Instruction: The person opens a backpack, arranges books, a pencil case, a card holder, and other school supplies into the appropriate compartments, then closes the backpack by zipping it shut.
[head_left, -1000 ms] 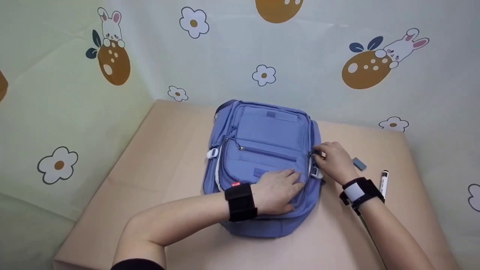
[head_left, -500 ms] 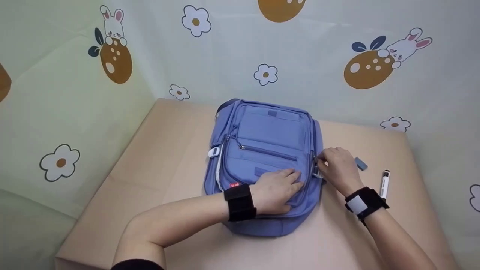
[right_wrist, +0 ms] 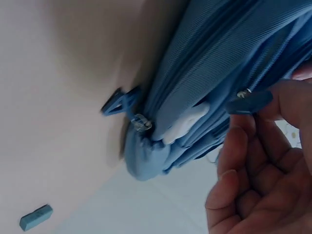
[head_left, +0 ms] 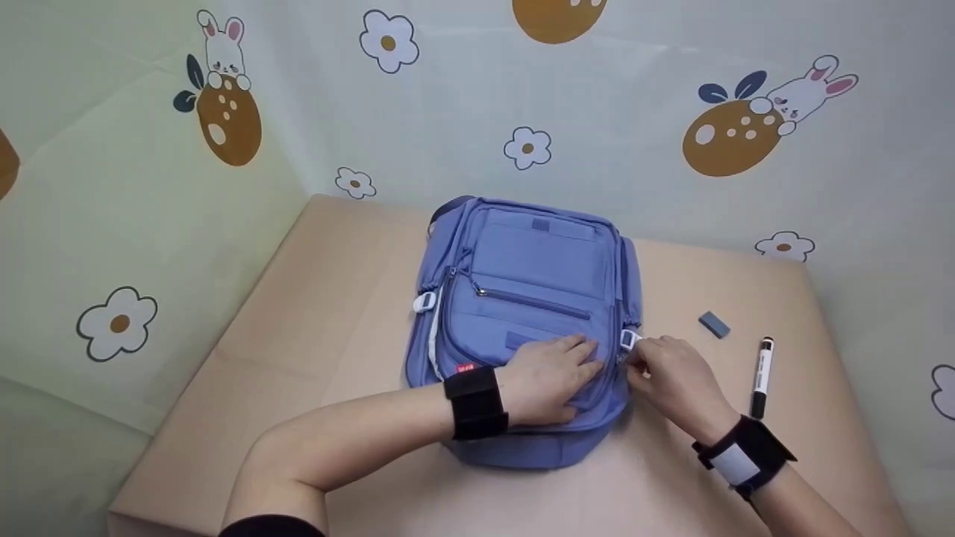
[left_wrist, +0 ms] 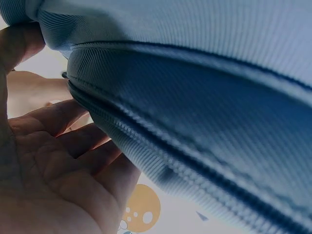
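- We see a blue backpack (head_left: 541,250) lying on its back in the middle of the table, front panel up, its top towards the far wall.
- On its front, we find a small pocket zipper (head_left: 533,304) running across, and a red tag (head_left: 465,368) beside the left wrist.
- On the backpack's right edge, a white buckle (head_left: 630,339) sits just beyond the right hand.
- The right hand (head_left: 675,377) pinches a blue zipper pull (right_wrist: 251,103) between thumb and forefinger; in the right wrist view, we see its other fingers curled in towards the palm.
- The right forearm slants up from the lower right corner, a black wristband (head_left: 746,459) with a pale patch around the wrist.
- The left hand (head_left: 548,380) rests palm down on the lower front, fingers straight and slightly spread, pointing to the right and away from us; it grips nothing.
- The left arm bends at the elbow and crosses from the lower left, with a black band (head_left: 476,403) at the wrist and a dark sleeve (head_left: 272,526) above the elbow.
- Right of the backpack, we notice a grey-blue block (head_left: 715,324) and, near it, a white marker (head_left: 762,378) with a black cap.
- All rest on a tan table (head_left: 298,358), before a pale backdrop (head_left: 619,97) printed with rabbits and flowers.
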{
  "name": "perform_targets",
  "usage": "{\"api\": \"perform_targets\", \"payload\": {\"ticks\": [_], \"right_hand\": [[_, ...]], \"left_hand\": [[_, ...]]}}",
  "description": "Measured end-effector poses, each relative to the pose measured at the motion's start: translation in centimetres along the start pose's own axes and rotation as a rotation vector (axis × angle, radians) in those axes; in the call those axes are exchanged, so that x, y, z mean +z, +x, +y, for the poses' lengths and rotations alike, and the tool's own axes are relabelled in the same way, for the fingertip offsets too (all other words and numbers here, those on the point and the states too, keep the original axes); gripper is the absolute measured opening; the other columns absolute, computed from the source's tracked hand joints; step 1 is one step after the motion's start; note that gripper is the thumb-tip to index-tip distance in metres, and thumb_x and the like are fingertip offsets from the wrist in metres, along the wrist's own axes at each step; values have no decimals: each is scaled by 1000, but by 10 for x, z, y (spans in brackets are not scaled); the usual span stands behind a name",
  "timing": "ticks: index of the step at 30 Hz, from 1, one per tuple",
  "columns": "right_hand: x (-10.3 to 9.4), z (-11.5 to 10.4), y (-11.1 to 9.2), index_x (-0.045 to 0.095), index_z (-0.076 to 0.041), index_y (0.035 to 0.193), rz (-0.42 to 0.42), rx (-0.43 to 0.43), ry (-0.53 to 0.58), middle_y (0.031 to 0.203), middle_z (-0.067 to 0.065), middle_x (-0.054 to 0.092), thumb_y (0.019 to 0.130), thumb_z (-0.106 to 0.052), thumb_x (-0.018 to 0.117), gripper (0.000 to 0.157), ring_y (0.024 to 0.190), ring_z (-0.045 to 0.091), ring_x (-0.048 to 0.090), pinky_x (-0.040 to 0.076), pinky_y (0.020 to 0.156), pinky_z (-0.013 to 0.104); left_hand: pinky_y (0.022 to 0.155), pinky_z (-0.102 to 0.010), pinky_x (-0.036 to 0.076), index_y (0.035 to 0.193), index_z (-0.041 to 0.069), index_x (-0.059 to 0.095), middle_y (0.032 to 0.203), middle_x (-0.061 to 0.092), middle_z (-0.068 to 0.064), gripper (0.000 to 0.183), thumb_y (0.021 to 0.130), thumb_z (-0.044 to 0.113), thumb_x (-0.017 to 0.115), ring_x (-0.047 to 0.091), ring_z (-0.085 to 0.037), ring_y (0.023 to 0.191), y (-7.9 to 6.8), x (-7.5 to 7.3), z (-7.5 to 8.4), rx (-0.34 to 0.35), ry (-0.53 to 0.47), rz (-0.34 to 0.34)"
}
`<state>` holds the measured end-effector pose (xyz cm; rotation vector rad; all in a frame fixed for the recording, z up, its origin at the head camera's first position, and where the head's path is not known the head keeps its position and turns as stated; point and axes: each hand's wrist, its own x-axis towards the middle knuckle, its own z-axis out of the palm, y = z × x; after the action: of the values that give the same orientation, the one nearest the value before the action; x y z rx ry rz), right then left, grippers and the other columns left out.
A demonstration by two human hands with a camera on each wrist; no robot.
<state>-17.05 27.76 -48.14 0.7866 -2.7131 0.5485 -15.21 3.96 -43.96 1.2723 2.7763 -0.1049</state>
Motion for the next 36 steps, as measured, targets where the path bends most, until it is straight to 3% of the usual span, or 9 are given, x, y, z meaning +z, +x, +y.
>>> {"api": "perform_targets", "payload": {"ticks": [8,18,22,27,36], "right_hand": [[3,-4,-3,71,-10,87,-8,61,24,73,-5,62,80,0,79,14,67,12,52,45,62,33],[9,-4,-6,75,-7,93,0,62,36,79,-1,68,82,1,78,14,70,15,56,47,66,37],[8,-4,-7,75,-7,93,-5,74,41,79,-2,68,83,-1,77,12,70,13,55,46,65,36],[9,-4,-10,76,-7,94,5,90,50,79,-1,69,85,-2,78,10,71,14,56,48,67,37],[8,-10,-15,76,-7,91,21,87,29,76,-2,67,83,-2,80,10,69,13,53,45,64,35]], "left_hand": [[117,-37,35,152,13,50,159,41,-12,73,90,45,74,37,-27,147,-10,-4,-4,24,-2,25],[117,-39,34,151,8,49,159,40,-14,75,90,42,76,37,-29,147,-54,-4,-24,7,-54,76],[117,-39,34,132,6,60,155,46,-16,54,89,33,78,41,-29,144,-71,1,-32,44,-58,159],[113,-37,39,96,10,69,150,52,-15,19,89,26,74,47,-29,141,-81,8,-37,96,50,231],[108,-35,45,93,10,72,144,58,-13,8,90,15,66,54,-26,135,-80,18,-36,106,155,292]]}}
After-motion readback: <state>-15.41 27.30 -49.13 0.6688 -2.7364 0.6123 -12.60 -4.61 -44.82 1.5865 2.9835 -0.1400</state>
